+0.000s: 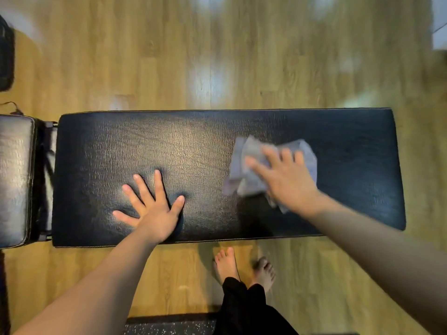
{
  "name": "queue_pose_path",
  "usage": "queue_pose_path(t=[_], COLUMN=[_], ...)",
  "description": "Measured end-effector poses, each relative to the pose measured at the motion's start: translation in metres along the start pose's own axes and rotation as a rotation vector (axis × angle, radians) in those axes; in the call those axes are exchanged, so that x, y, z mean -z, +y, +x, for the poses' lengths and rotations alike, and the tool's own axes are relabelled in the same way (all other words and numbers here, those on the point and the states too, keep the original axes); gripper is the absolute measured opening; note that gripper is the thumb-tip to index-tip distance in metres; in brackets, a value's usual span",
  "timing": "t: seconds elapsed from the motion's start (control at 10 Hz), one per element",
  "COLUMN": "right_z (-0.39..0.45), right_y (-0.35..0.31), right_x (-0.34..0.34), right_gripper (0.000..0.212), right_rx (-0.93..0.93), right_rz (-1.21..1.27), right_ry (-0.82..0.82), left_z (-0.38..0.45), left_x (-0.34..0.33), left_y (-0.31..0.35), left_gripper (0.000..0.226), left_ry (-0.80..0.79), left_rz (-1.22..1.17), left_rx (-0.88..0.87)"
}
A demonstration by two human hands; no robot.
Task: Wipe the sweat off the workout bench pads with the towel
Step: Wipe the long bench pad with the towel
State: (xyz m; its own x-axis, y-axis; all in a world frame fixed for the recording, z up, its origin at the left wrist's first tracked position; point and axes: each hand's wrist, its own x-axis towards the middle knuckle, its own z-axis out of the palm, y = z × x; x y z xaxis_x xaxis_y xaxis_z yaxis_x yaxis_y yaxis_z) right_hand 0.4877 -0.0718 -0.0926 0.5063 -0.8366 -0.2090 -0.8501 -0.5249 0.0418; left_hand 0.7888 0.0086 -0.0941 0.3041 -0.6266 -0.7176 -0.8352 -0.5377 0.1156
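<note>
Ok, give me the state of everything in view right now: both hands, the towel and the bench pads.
Left hand: open, fingers spread, flat on the long pad.
Right hand: pressing on the towel, blurred.
Towel: grey, crumpled, on the long pad under the right hand.
Long pad: black, lying flat, glossy at the middle.
Short pad: black, apart from the long pad, untouched.

We saw a long black bench pad (217, 146) lying across a wooden floor (169, 56), with a shorter black pad (14, 180) beside its left end. On the long pad our left hand (154, 209) lay flat with fingers spread, and our right hand (287, 180) pressed a crumpled grey towel (251, 165) against it. Our bare feet (227, 264) stood on the floor just beside the pad.
</note>
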Motion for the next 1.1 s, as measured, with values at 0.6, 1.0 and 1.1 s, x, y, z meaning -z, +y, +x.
queue_pose_path(t=[0.6, 1.0, 1.1], right_z=[-0.105, 0.031, 0.071], right_y=[-0.099, 0.021, 0.036], right_x=[-0.020, 0.004, 0.014], right_gripper=[0.055, 0.074, 0.071], right_rx=[-0.022, -0.111, -0.380], right_rz=[0.078, -0.051, 0.038], right_ry=[0.035, 0.012, -0.018], left_z=[-0.002, -0.003, -0.003], left_x=[0.001, 0.000, -0.001], left_y=[0.000, 0.002, 0.002], left_gripper=[0.083, 0.082, 0.083], left_ry=[-0.006, 0.013, 0.044], left_rz=[0.002, 0.028, 0.027], left_rx=[0.002, 0.012, 0.015])
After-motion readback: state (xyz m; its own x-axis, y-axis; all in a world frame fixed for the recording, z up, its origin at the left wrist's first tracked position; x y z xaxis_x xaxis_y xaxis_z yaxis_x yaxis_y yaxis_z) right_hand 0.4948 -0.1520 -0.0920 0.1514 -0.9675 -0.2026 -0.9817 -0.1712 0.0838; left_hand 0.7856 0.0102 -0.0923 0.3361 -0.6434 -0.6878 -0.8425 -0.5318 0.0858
